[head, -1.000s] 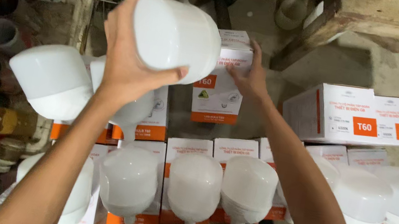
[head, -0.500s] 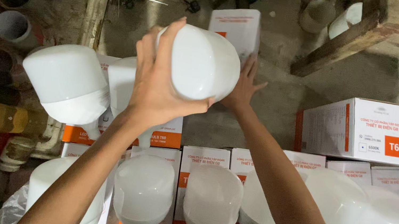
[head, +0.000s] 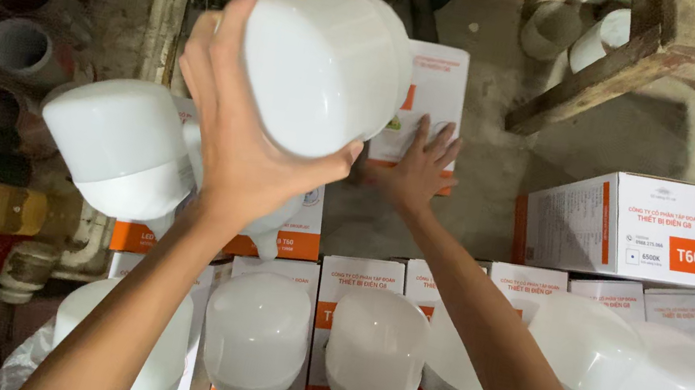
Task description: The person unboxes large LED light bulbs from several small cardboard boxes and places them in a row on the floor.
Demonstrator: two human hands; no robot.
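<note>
Dusty concrete floor (head: pixel 480 189), wooden furniture leg (head: pixel 592 81)

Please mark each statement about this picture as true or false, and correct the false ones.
1. The left hand holds a large white bulb raised above the boxes. True.
2. The right hand holds a second bulb. False: it rests flat on a white and orange box, with fingers spread.
3. Several bulbs stand on white and orange boxes in the row nearest the camera. True.
4. The wooden stool leg lies at the lower left. False: it is at the upper right.
5. The held bulb is blue. False: it is white.
</note>
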